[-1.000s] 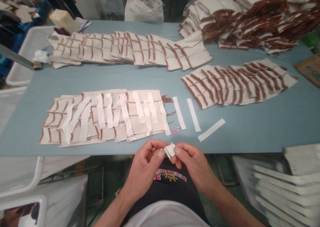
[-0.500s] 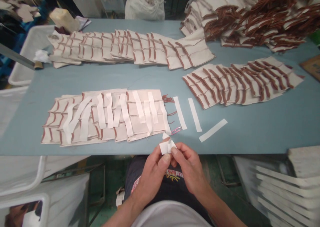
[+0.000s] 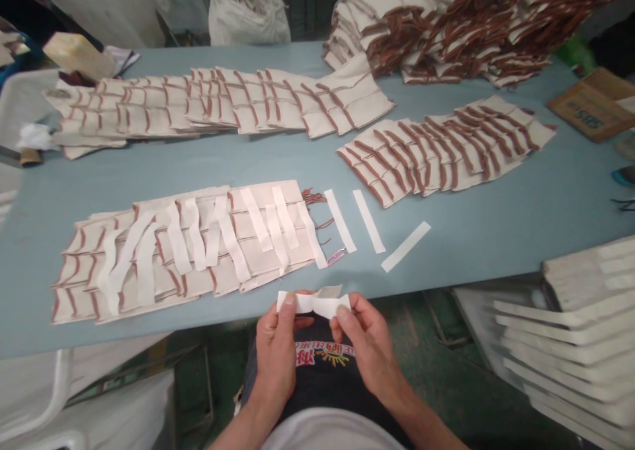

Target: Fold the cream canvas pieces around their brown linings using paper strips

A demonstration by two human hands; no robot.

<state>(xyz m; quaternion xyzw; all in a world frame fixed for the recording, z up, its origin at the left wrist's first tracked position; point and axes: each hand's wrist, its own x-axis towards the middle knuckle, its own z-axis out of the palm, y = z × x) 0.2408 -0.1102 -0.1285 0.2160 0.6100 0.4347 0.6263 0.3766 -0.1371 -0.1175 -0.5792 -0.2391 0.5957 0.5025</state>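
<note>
Just off the table's near edge, a white strip point(image 3: 308, 303) is stretched between my two hands, with a loose flap standing up near its middle. My left hand point(image 3: 278, 334) pinches one end between thumb and fingers. The other end is pinched by my right hand point(image 3: 364, 324). Ahead and to the left lies an overlapping row of cream fabric pieces with brown trim point(image 3: 198, 278), with several white strips across them. Close to its right end are small pink thread snips point(image 3: 336, 257). Further right lie a white strip point(image 3: 340, 220), a second strip point(image 3: 369, 221) and a slanted strip point(image 3: 406, 246).
Behind are another fabric row point(image 3: 278, 99), a brown-striped row point(image 3: 441, 152) and a big fabric pile point(image 3: 426, 33). A cardboard box point(image 3: 585, 109) sits at the right, long white strips point(image 3: 550, 344) hang lower right, and a white sack point(image 3: 248, 13) stands beyond the blue-grey table point(image 3: 149, 165).
My hands have moved apart, and the strip that was bunched between them is now drawn out. The view has shifted, so the table's contents appear further left.
</note>
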